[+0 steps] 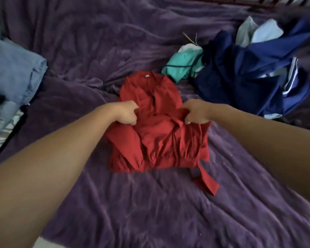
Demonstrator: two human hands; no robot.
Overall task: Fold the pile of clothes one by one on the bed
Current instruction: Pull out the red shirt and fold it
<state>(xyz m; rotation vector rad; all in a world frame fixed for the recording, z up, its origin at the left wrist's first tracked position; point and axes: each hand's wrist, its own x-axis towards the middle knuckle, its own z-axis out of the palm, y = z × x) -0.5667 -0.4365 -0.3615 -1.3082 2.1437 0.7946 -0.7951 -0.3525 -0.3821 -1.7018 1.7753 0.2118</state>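
Red garment (157,133), collar pointing away, gripped by left hand (126,112), right hand (195,113)

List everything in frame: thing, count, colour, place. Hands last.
red garment: one, red, centre of the bed, partly folded, with a strap trailing off its near right corner
bedspread: one, purple, wrinkled, under everything
teal garment: one, teal and white, crumpled, just beyond the red garment to the right
unfolded pile: one heap, navy and blue with pale blue pieces, far right; number of items unclear
denim stack: one, light blue, folded, left edge
bed rail: one, dark, top right edge, mostly cropped
left hand: one, grips the red garment's left side
right hand: one, grips the red garment's right side
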